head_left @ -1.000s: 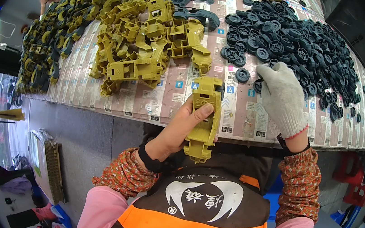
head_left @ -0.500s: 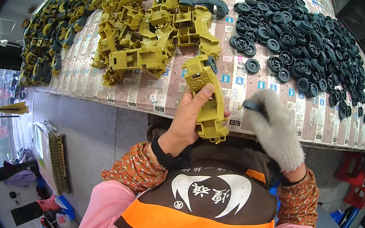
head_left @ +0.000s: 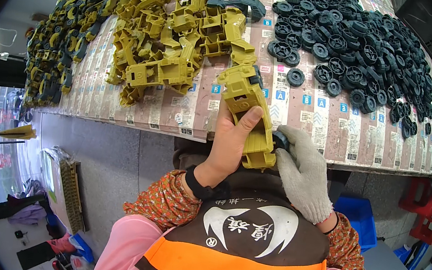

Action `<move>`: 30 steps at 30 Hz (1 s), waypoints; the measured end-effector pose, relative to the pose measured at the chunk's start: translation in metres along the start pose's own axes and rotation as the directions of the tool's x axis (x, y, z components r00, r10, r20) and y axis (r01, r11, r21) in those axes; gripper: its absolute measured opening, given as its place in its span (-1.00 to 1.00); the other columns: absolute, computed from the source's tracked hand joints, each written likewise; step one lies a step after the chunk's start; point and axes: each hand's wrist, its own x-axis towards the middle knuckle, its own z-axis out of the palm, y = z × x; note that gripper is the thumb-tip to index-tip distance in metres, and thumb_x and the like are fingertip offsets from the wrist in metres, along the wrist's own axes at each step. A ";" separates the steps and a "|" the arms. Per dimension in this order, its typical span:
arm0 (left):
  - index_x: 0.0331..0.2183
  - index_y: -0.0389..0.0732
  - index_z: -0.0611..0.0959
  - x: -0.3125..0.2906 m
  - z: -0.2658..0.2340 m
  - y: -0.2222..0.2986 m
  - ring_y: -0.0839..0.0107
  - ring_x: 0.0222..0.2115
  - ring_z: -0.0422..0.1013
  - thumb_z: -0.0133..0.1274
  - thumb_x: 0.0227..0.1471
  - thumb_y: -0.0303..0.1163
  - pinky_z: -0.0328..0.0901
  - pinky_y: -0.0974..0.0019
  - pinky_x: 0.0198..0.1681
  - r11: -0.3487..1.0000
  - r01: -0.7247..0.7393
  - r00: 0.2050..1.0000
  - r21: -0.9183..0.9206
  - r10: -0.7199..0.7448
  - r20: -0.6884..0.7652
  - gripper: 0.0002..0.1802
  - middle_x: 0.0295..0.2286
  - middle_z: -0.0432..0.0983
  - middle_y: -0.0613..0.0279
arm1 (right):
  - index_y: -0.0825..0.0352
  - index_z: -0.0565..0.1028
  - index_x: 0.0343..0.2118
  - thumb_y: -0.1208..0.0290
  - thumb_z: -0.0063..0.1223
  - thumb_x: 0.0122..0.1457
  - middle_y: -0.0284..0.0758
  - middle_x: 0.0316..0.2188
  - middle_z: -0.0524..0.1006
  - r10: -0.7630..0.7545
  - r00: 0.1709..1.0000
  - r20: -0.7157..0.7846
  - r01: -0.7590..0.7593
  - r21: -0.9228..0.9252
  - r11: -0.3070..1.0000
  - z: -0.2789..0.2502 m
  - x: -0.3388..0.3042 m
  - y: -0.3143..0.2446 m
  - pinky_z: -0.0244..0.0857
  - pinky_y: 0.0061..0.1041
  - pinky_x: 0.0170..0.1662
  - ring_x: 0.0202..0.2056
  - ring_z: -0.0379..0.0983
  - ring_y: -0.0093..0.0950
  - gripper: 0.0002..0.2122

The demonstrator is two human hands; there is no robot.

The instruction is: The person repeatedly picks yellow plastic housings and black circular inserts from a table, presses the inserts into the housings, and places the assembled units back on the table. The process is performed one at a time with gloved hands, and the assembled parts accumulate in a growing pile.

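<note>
Beyond the table edge (head_left: 258, 145), hands (head_left: 231, 145) hold a toy body (head_left: 248, 114).

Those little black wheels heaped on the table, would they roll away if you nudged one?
Probably not far: the black wheels mostly lie flat on their sides, so a nudged one would likely slide on the paper-covered table. Set on edge, a round one should roll easily. They look like light, stiff moulded plastic; the gloved right hand pinches one against the olive toy truck body.

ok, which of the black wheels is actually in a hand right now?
The black wheel pinched by the gloved right hand against the olive truck body held in the left hand. Every other wheel lies on the table.
</note>
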 end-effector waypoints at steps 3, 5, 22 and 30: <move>0.08 -0.16 0.44 0.000 -0.005 -0.008 0.41 -0.24 0.62 0.18 0.34 -0.25 0.59 0.25 -0.19 0.996 -0.049 0.999 0.071 0.049 0.008 -0.60 -0.15 0.56 0.25 | 0.40 0.48 0.13 0.58 0.09 0.27 -0.03 -0.16 0.61 0.064 0.998 0.025 -0.066 0.089 0.994 -0.001 -0.001 0.002 0.49 -0.32 -0.12 -0.20 0.66 -0.17 -0.65; 0.07 -0.15 0.44 0.000 -0.003 -0.008 0.41 -0.25 0.61 0.18 0.34 -0.25 0.60 0.26 -0.20 0.999 -0.037 0.999 0.038 0.038 -0.020 -0.61 -0.16 0.56 0.26 | 0.40 0.48 0.12 0.59 0.09 0.28 -0.04 -0.18 0.62 -0.009 1.000 0.005 0.009 0.034 0.999 0.000 0.000 0.005 0.49 -0.32 -0.12 -0.22 0.66 -0.20 -0.66; 0.14 -0.14 0.39 -0.004 -0.005 -0.005 0.52 -0.06 0.50 0.18 0.31 -0.48 0.45 0.34 0.02 0.997 -0.046 0.997 -0.065 0.050 0.056 -0.55 -0.04 0.52 0.32 | 0.50 0.47 0.10 0.64 0.05 0.18 0.09 -0.23 0.62 -0.084 0.995 0.060 0.085 -0.024 0.996 0.004 -0.007 0.008 0.50 -0.16 -0.13 -0.23 0.63 0.05 -0.61; 0.14 -0.15 0.33 -0.013 -0.001 -0.014 0.47 0.02 0.48 0.18 0.26 -0.60 0.37 0.34 0.12 0.990 -0.096 0.972 -0.107 0.116 0.205 -0.48 0.04 0.50 0.26 | 0.46 0.45 0.07 0.63 0.03 0.03 0.07 -0.45 0.57 -0.170 0.981 0.090 0.185 -0.198 0.962 0.003 -0.011 0.004 0.45 -0.03 -0.30 -0.38 0.58 0.10 -0.54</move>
